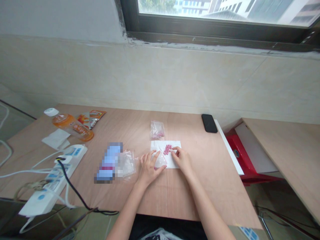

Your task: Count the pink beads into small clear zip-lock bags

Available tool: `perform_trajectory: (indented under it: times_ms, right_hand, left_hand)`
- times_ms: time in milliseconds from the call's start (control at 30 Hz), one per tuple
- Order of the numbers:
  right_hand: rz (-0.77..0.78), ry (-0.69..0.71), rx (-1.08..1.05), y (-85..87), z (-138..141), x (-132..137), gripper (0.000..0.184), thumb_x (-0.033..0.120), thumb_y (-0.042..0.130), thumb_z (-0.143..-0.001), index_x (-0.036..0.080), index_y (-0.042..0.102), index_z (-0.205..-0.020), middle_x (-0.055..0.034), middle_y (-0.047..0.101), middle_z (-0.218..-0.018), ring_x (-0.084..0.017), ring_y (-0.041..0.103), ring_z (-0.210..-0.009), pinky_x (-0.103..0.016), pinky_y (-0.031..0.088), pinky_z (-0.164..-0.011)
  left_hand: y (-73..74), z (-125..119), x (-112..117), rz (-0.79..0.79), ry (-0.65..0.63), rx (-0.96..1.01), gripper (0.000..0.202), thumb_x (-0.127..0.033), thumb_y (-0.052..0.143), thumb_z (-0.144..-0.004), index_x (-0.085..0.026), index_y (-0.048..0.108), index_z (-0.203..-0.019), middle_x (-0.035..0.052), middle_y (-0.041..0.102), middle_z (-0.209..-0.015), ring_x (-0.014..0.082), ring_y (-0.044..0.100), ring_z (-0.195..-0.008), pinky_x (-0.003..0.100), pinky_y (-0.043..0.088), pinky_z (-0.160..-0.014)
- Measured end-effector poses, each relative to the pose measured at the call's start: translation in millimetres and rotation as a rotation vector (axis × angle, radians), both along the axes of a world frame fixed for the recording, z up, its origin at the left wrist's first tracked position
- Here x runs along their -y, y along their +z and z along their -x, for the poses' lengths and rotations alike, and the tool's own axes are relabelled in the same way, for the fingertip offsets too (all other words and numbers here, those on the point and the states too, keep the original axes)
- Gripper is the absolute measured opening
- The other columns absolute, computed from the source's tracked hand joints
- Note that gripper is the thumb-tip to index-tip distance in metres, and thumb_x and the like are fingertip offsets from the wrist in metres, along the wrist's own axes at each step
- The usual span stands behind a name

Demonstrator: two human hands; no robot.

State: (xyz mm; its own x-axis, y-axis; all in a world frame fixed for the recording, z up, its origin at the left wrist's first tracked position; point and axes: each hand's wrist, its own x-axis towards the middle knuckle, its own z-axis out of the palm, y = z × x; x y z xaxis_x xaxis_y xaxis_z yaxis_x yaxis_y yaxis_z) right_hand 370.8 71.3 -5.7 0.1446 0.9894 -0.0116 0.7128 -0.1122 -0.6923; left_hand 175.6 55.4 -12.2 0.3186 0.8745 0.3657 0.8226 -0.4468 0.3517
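A loose cluster of small round pink pieces, like pills or beads (pixel 167 149), lies on a white sheet of paper (pixel 174 164). My left hand (pixel 148 163) rests at the sheet's left side, thumb and forefinger apart and holding a small clear zip bag (pixel 160 161) against the paper. At the right edge of the cluster is my right hand (pixel 182 158), its thumb and forefinger drawn together; whatever sits between the tips is too small to make out. Just behind the sheet, another clear bag (pixel 157 130) has some pink pieces in its bottom.
Left of my hands lie a stack of clear bags (pixel 128 163) and a blurred-out blue item (pixel 109 163). Farther left are a white power strip (pixel 53 181) with cables, an orange drink bottle (pixel 73 126), tissue (pixel 56 139) and a snack packet (pixel 97 116). A black phone (pixel 209 123) lies at back right.
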Motion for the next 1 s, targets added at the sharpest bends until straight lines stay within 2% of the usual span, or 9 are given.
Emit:
perform_trajectory:
  times_ms: [267, 633, 833, 1000]
  right_hand:
    - [0.018, -0.05, 0.102, 7.6, 3.1, -11.5, 0.026, 0.043, 0.048, -0.087, 0.022, 0.065, -0.09, 0.0004, 0.061, -0.063, -0.012, 0.056, -0.056, -0.021, 0.028, -0.051]
    - [0.048, 0.006, 0.133, 3.1, -1.4, -10.9, 0.021, 0.037, 0.052, -0.085, 0.023, 0.066, -0.092, -0.0002, 0.064, -0.066, -0.013, 0.056, -0.057, -0.022, 0.028, -0.051]
    - [0.007, 0.046, 0.074, 0.3, -3.5, -9.8, 0.021, 0.034, 0.051, -0.084, 0.022, 0.068, -0.091, -0.0008, 0.063, -0.065, -0.013, 0.055, -0.057, -0.022, 0.03, -0.053]
    - [-0.011, 0.084, -0.149, 2.8, -5.3, -7.4, 0.022, 0.036, 0.055, -0.082, 0.02, 0.068, -0.089, 0.0001, 0.06, -0.06, -0.013, 0.052, -0.055, -0.021, 0.034, -0.053]
  left_hand:
    - [3.1, 0.6, -0.3, 0.024, -0.008, -0.01, 0.058, -0.049, 0.061, -0.076, -0.026, 0.047, -0.127, 0.0085, 0.054, -0.125, 0.0261, 0.049, -0.112, 0.042, 0.029, -0.096]
    - [1.5, -0.1, -0.5, 0.032, 0.001, -0.006, 0.059, -0.049, 0.062, -0.076, -0.025, 0.046, -0.128, 0.0092, 0.054, -0.125, 0.0269, 0.049, -0.113, 0.044, 0.028, -0.098]
    - [2.6, 0.3, 0.2, 0.034, 0.004, -0.004, 0.06, -0.05, 0.06, -0.076, -0.025, 0.045, -0.129, 0.0093, 0.053, -0.126, 0.0268, 0.048, -0.114, 0.043, 0.029, -0.097]
    - [2.5, -2.7, -0.7, 0.043, -0.003, 0.002, 0.06, -0.049, 0.06, -0.077, -0.025, 0.044, -0.13, 0.0097, 0.052, -0.128, 0.0271, 0.047, -0.115, 0.043, 0.03, -0.096]
